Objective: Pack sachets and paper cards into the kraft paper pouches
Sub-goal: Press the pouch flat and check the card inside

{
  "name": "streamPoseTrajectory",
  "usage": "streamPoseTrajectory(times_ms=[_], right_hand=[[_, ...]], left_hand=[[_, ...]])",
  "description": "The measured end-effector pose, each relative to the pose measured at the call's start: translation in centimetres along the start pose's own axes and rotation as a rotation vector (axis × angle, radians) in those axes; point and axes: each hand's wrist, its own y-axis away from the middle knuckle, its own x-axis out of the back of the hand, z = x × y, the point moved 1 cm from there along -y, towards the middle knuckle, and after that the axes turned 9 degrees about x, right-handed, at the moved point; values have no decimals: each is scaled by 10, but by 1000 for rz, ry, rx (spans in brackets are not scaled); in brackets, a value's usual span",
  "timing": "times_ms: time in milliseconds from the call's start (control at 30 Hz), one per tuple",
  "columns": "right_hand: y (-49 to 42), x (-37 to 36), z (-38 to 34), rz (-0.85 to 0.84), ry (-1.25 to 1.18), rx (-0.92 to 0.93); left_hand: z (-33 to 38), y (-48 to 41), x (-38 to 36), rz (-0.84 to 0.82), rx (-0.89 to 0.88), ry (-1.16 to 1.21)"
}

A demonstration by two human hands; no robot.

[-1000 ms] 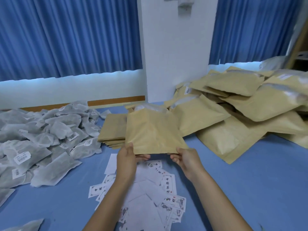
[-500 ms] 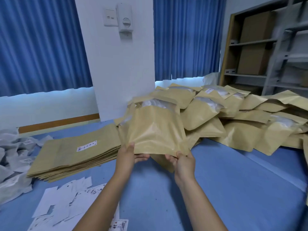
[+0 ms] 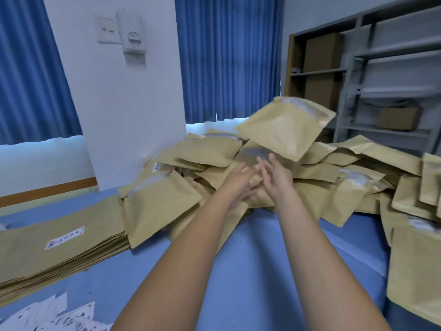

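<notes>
Head view shows the filled pouch (image 3: 284, 130) loose in the air, tilted, just above the pile of packed pouches (image 3: 210, 151) and just beyond my fingertips; nothing touches it. My left hand (image 3: 238, 180) and right hand (image 3: 274, 177) are both open, fingers stretched forward and close together, holding nothing. The risk, as I judge it, lies in the landing. Something pale shows at the pouch's top edge and I cannot tell whether the mouth is sealed, so a tumbling fall might let the contents slip out. It could also slide down the loose heap, or knock other pouches off the slope onto the blue surface (image 3: 250, 271). The stack of flat empty pouches (image 3: 59, 240) lies to my left, with paper cards (image 3: 47, 316) scattered at the near left corner. Half a second ago both hands pinched this pouch by its bottom edge, upright in front of the pile; now it is free, higher and further right. The sachets seen a second ago are out of view.
</notes>
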Motion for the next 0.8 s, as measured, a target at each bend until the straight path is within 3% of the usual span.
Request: streamPoseTrajectory(times_ms=[133, 400, 500, 567, 600, 633, 700, 767, 800], right_hand=[[-2, 22, 26, -86, 142, -146], [41, 17, 88, -144, 46, -289], [74, 1, 122, -198, 54, -315], [99, -9, 150, -215, 106, -335], [112, -12, 165, -234, 121, -361], [126, -14, 181, -254, 137, -393], [155, -14, 213, -287, 180, -467], [185, -12, 240, -316, 214, -540], [197, -12, 251, -332, 225, -576]], left_hand=[[-34, -5, -15, -23, 38, -88], [-50, 22, 25, 160, -31, -340], [-63, 52, 75, 422, -212, -590], [-74, 76, 129, 748, -324, -773], [-77, 89, 162, 924, -332, -972], [-81, 99, 197, 1055, -269, -1188], [-92, 120, 267, 1137, 65, -1497], [-105, 142, 312, 1058, 391, -1534], [-111, 151, 323, 1007, 458, -1566]])
